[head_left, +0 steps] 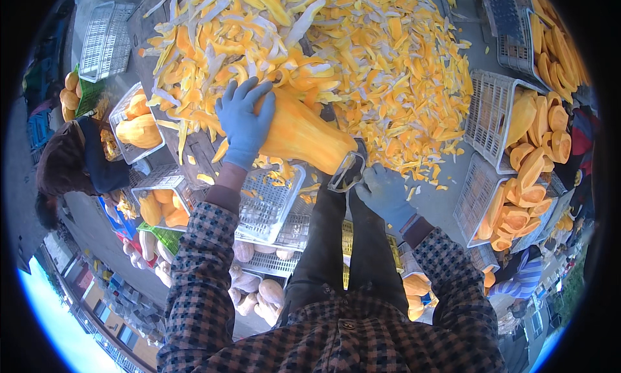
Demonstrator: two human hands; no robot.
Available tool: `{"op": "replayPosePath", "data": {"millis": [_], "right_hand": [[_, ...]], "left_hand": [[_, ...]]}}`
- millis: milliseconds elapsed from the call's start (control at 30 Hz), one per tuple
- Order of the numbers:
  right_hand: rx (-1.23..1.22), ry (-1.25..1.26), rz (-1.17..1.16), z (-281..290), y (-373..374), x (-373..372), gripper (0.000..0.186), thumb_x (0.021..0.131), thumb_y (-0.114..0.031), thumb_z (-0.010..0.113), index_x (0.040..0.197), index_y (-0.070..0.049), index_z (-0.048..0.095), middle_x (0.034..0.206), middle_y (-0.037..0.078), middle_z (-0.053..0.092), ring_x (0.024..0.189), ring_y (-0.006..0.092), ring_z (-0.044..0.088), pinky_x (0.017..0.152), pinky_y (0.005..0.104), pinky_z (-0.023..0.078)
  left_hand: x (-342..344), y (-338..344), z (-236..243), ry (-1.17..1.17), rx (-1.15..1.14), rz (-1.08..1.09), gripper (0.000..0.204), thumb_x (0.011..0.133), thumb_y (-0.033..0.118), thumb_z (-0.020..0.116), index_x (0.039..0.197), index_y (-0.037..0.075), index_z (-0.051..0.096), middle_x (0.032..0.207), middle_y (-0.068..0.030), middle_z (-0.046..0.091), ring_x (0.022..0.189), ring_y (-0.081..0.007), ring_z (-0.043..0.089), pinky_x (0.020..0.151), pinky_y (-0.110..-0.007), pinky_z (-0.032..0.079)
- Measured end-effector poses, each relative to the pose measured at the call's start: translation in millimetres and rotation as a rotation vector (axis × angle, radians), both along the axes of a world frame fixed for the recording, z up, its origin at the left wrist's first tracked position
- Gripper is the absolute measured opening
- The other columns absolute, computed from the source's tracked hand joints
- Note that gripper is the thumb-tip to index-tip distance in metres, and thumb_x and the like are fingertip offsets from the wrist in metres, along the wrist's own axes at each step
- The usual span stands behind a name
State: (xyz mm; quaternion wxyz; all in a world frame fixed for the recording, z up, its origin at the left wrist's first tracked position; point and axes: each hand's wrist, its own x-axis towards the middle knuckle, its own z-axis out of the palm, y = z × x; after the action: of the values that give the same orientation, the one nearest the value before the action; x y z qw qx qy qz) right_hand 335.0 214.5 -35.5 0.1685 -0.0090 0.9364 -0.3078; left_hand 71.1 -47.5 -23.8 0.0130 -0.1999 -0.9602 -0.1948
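Observation:
A large peeled orange squash (301, 127) lies slanting across the board before me, its narrower end toward my right. My left hand (244, 122), in a blue glove, rests against its thick end with the fingers spread. At the narrow end is a peeler (347, 171) with a looped metal frame, touching or very close to the squash. My right hand (387, 195), also gloved in blue, is closed at the peeler's handle, which the fingers mostly hide. Orange and pale peelings (394, 69) are heaped beyond and beside the squash.
Crates of peeled squash stand at right (485, 114) and left (158, 124). A pale crate (272, 208) sits by my left leg, with unpeeled squashes (249, 282) behind it. Another person (71, 156) bends at far left; a striped sleeve (524, 276) shows at lower right.

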Motion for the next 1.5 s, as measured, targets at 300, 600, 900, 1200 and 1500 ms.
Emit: {"op": "replayPosePath", "data": {"millis": [300, 600, 900, 1200, 1500], "right_hand": [[0.304, 0.042, -0.14, -63.4, 2.0, 55.7, 0.024, 0.084, -0.032, 0.071, 0.094, -0.012, 0.061, 0.093, 0.01, 0.06, 0.08, 0.0309, 0.063, 0.068, 0.0466, 0.049], [-0.535, -0.354, -1.031, -15.4, 19.7, 41.9, 0.025, 0.094, -0.025, 0.068, 0.094, -0.001, 0.061, 0.077, 0.004, 0.065, 0.064, 0.0163, 0.06, 0.06, 0.0338, 0.048], [-1.379, -0.083, -1.552, -54.3, -62.8, -82.5, 0.023, 0.092, -0.021, 0.064, 0.108, -0.005, 0.062, 0.093, 0.003, 0.062, 0.079, 0.014, 0.06, 0.067, 0.0302, 0.051], [-1.343, 0.002, -1.647, -28.7, -45.1, -69.4, 0.012, 0.093, -0.02, 0.064, 0.098, -0.008, 0.061, 0.087, 0.004, 0.062, 0.078, 0.0168, 0.064, 0.07, 0.032, 0.055], [-1.692, 0.071, -1.31, 151.4, 267.1, -206.1, 0.042, 0.105, -0.034, 0.04, 0.127, -0.003, 0.057, 0.122, 0.015, 0.066, 0.109, 0.0331, 0.067, 0.094, 0.0513, 0.055]], "left_hand": [[17.0, 9.1, 11.2, 0.1, -0.064, 0.027, 0.026, 0.084, 0.038, 0.073, 0.107, 0.026, 0.077, 0.123, -0.0009, 0.068, 0.126, -0.0361, 0.052, 0.105, -0.057, 0.033], [6.6, 2.0, 7.9, -0.07, -0.045, 0.169, 0.028, 0.09, 0.039, 0.069, 0.113, 0.025, 0.076, 0.13, -0.0022, 0.066, 0.131, -0.0354, 0.05, 0.111, -0.054, 0.03], [-3.5, -50.7, -30.3, -0.408, 0.551, 0.502, 0.041, 0.096, 0.033, 0.065, 0.125, 0.005, 0.069, 0.13, -0.0166, 0.064, 0.123, -0.0304, 0.057, 0.106, -0.038, 0.044], [15.6, -58.1, -44.6, -1.057, 1.432, 0.77, 0.041, 0.098, 0.037, 0.064, 0.119, 0.003, 0.065, 0.117, -0.0108, 0.068, 0.102, -0.0206, 0.066, 0.089, -0.036, 0.054], [-153.9, 265.1, 139.2, -1.147, 1.437, 0.426, 0.057, 0.101, 0.05, 0.055, 0.142, 0.01, 0.052, 0.146, -0.0095, 0.051, 0.127, -0.036, 0.054, 0.101, -0.056, 0.046]]}}
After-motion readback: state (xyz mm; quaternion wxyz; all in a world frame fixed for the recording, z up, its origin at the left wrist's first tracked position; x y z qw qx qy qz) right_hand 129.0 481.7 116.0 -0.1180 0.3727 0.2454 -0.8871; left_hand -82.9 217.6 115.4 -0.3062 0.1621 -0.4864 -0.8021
